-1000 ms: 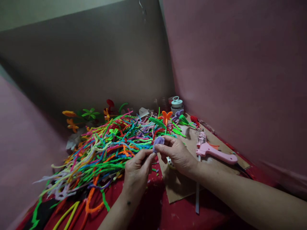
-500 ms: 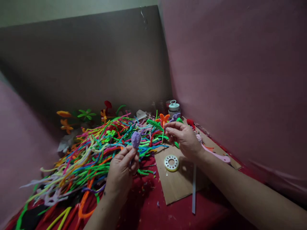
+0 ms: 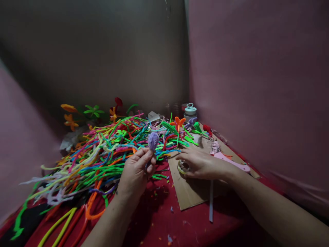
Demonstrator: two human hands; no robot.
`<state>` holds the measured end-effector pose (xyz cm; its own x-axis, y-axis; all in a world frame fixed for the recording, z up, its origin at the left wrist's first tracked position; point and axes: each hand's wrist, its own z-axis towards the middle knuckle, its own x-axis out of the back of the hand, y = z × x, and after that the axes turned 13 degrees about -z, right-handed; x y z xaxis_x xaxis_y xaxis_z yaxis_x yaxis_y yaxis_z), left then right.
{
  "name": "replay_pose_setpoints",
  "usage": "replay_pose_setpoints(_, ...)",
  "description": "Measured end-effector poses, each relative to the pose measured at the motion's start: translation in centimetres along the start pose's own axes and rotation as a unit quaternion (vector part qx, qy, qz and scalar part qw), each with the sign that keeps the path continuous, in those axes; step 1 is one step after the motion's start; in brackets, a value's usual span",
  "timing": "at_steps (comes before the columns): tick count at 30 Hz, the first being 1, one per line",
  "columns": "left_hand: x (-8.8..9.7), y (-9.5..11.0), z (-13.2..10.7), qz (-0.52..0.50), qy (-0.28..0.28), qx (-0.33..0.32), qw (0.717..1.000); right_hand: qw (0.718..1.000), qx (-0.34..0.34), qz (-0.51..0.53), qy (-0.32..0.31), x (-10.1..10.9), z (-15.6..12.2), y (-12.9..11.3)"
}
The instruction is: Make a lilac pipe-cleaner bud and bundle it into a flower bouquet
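Observation:
My left hand [image 3: 140, 164] pinches a purple fuzzy pipe-cleaner flower bud [image 3: 153, 141] by its base, holding it upright in front of the heap. My right hand [image 3: 199, 163] is low over the cardboard, its fingers and thumb curved around a white spool of tape [image 3: 183, 166] with a yellow rim. The hand hides the right part of the spool. Just beyond the fingers is a green pipe-cleaner leaf [image 3: 169, 128] on a thin stem.
Many coloured pipe cleaners [image 3: 102, 161] are heaped at left. The cardboard sheet [image 3: 189, 197] lies on a red cloth [image 3: 156, 219] with scraps. A pink-handled tool [image 3: 232, 163], a pale strip [image 3: 211, 202], finished flowers [image 3: 178, 122] and a lidded jar [image 3: 190, 110] stand or lie nearby.
My right hand has come down from near the green leaf onto the tape spool and curled around it. My left hand still holds the purple bud. The view has tilted downward slightly.

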<state>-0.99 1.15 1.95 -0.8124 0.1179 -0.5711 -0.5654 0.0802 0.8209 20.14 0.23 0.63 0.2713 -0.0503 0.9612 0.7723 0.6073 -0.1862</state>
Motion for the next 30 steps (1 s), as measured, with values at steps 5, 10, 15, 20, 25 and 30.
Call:
replay_pose_setpoints(5, -0.1, 0.0, -0.1, -0.023, -0.001, -0.005, 1.0, 0.986, -0.056, 0.143, 0.058, 1.4, 0.8, -0.6)
replay_pose_setpoints(10, 0.1, 0.3, -0.1, -0.052, 0.001, -0.024, 0.998, 0.943, -0.079, 0.302, 0.111, 1.5, 3.0, -1.3)
replay_pose_setpoints(15, -0.2, 0.6, -0.2, -0.09, 0.029, -0.03, 0.995, 0.928, -0.094, 0.329, 0.146, 0.3, 4.6, -1.7)
replay_pose_setpoints(20, -0.1, 0.3, -0.1, -0.06, 0.022, -0.034, 0.997, 0.912, -0.113, 0.354, 0.172, -0.2, 4.4, -2.3)
replay_pose_setpoints(25, -0.1, 0.3, -0.5, 0.046, -0.001, -0.071, 0.996, 0.894, -0.145, 0.403, 0.131, 0.0, 3.9, -2.6)
replay_pose_setpoints(30, 0.1, 0.5, -1.2, 0.135, -0.023, -0.108, 0.985, 0.808, -0.118, 0.577, 0.018, -0.4, 3.5, -2.3)
